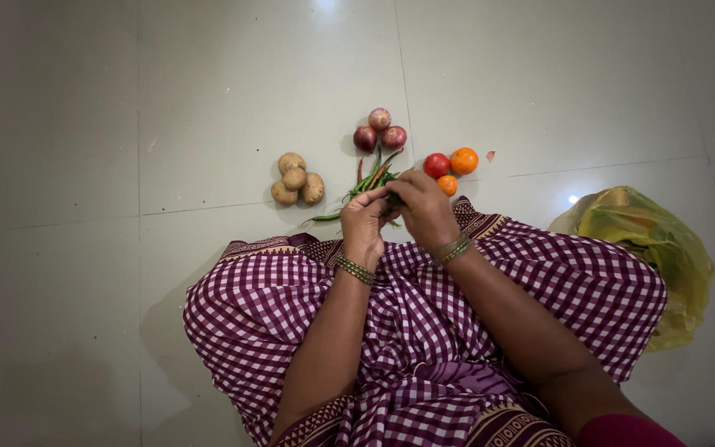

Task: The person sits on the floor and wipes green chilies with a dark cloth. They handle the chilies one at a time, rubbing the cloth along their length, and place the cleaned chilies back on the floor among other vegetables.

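1. Green chili (392, 201): a small piece is pinched between both hands above the front edge of the lap, just short of the chili pile. Most of it is hidden by fingers; its long axis cannot be told.
2. Left hand (364, 223): fingers curled closed on the chili from the left, thumb tip meeting the piece.
3. Right hand (421, 209): closed over the same piece from the right and above, touching the left fingertips. Both hands are equally near; neither is free.
4. Chili pile (366, 182): lies on the floor just beyond the hands, long axes running away from the person, slanting right.
5. Surroundings: potatoes (297, 180) to the left, onions (379, 131) beyond, tomatoes (450, 165) to the right, a yellow bag (655, 248) well apart at the right knee, on the tiled floor (126, 124).
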